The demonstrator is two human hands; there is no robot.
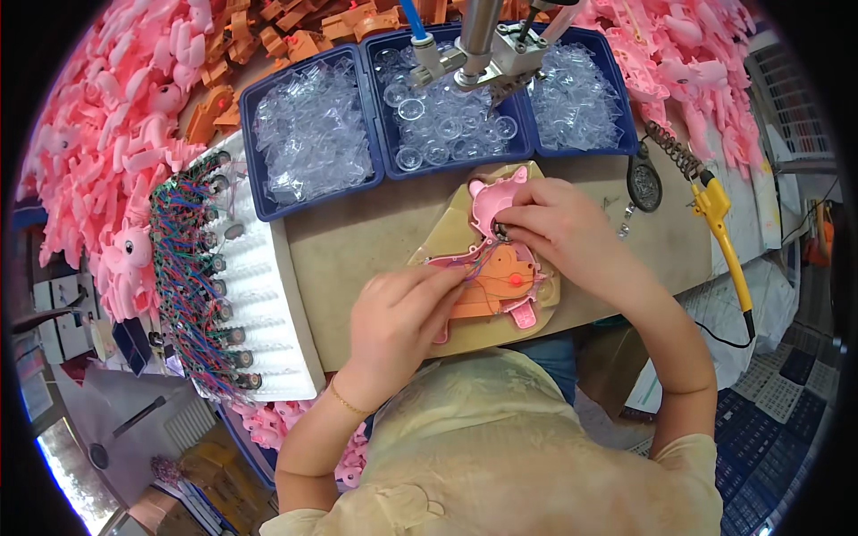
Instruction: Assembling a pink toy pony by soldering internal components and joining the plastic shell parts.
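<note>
A pink plastic animal-shaped half shell (pixel 490 202) lies hollow side up in a beige fixture (pixel 441 234) in front of me. Inside its body sits an orange plastic housing (pixel 483 297) with a red round spot on it. My right hand (pixel 572 230) pinches a small dark round part (pixel 500 231) at the neck of the shell, and the fingers partly cover it. Thin coloured wires (pixel 479 265) run from there toward the body. At the left of the housing, my left hand (pixel 398 308) has its fingertips closed on these wires.
Three blue bins (pixel 382 170) of clear plastic parts stand beyond the fixture, under a hanging metal tool (pixel 478 55). A white tray (pixel 299 344) with wired round parts (pixel 192 277) is on the left. Pink shells (pixel 107 134) and orange housings (pixel 295 40) are heaped around. A yellow-handled tool (pixel 726 237) hangs right.
</note>
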